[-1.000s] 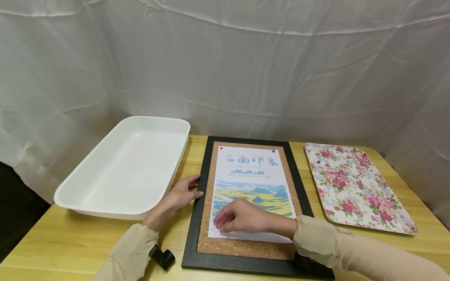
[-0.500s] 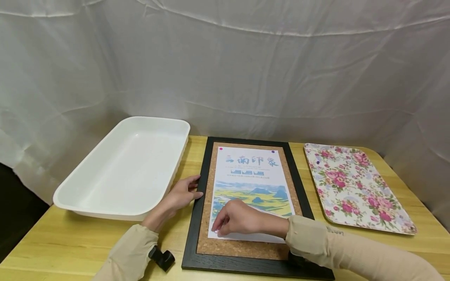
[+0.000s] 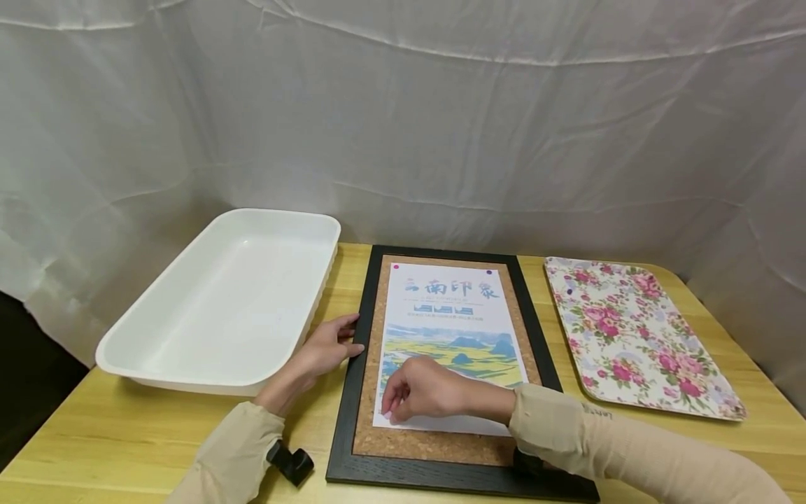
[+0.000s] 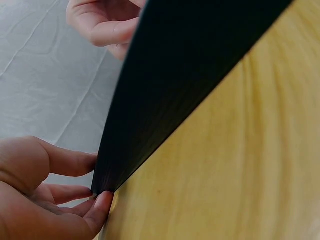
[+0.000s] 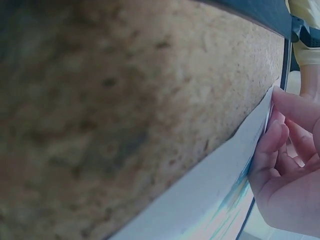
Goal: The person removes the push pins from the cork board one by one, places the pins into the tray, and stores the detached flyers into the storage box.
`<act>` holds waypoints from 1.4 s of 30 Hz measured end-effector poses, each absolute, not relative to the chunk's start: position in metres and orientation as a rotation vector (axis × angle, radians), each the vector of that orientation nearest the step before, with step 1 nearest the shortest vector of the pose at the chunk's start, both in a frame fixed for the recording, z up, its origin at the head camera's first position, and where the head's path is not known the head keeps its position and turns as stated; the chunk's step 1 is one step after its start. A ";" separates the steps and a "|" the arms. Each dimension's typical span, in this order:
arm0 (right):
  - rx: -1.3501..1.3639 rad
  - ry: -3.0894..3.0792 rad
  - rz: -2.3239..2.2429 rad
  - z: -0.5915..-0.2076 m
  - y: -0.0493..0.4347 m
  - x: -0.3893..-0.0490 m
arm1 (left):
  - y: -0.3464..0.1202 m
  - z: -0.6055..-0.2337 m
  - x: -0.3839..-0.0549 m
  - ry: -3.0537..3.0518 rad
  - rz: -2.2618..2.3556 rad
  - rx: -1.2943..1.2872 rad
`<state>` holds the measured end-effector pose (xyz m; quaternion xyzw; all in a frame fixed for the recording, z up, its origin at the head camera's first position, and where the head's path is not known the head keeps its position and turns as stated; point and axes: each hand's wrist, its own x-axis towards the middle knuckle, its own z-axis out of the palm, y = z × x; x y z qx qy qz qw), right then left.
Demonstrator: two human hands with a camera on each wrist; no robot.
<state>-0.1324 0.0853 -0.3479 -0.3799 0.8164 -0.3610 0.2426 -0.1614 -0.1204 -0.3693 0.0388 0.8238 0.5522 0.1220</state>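
A black-framed corkboard (image 3: 434, 445) lies on the table with a printed landscape poster (image 3: 446, 294) on it. At the poster's lower left corner, my right hand (image 3: 423, 389) pinches a small pale pink thumbtack (image 3: 387, 414), mostly hidden by the fingertips. In the right wrist view, the thumb and fingers meet at the far corner of the paper, whose edge is slightly wavy. My left hand (image 3: 326, 344) grips the left side of the frame, thumb on top and fingers against the edge (image 4: 107, 185). A pink tack (image 3: 396, 266) and a purple tack (image 3: 488, 271) sit at the poster's top corners.
A deep white tub (image 3: 220, 301) stands left of the corkboard. To the right lies a flowered tray (image 3: 648, 336) bearing a purple tack (image 3: 569, 291). A pale cloth (image 3: 441, 126) hangs behind the wooden table (image 3: 75, 441).
My right hand and forearm have shifted slightly left and down at the poster's lower left corner, then stayed nearly still. The left hand has kept its place on the frame.
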 end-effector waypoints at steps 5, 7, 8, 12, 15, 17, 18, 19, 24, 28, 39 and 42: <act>-1.011 2.224 -0.978 -0.348 0.086 -0.133 | -0.119 -0.371 -0.162 2.402 1.608 0.110; -1.007 2.215 -0.987 -0.347 0.086 -0.133 | -0.119 -0.372 -0.162 2.393 1.616 0.104; -1.009 2.209 -0.995 -0.347 0.086 -0.134 | -0.119 -0.372 -0.163 2.390 1.618 0.103; -1.038 2.207 -0.996 -0.349 0.086 -0.135 | -0.120 -0.372 -0.164 2.375 1.632 0.091; -1.067 2.218 -0.974 -0.349 0.086 -0.136 | -0.121 -0.371 -0.164 2.370 1.636 0.093; -1.065 2.226 -0.947 -0.349 0.085 -0.136 | -0.121 -0.372 -0.164 2.376 1.631 0.096; -1.071 2.235 -0.925 -0.349 0.084 -0.135 | -0.121 -0.372 -0.164 2.377 1.630 0.097; -1.079 2.243 -0.903 -0.349 0.084 -0.135 | -0.121 -0.372 -0.163 2.378 1.630 0.097; -1.130 2.274 -0.803 -0.348 0.081 -0.132 | -0.121 -0.373 -0.162 2.395 1.618 0.102; -1.198 2.247 -0.784 -0.347 0.081 -0.134 | -0.121 -0.373 -0.161 2.413 1.601 0.109; -1.208 2.203 -0.786 -0.349 0.082 -0.141 | -0.121 -0.376 -0.164 2.417 1.607 0.079; -1.201 2.182 -0.815 -0.349 0.083 -0.143 | -0.120 -0.376 -0.164 2.421 1.606 0.083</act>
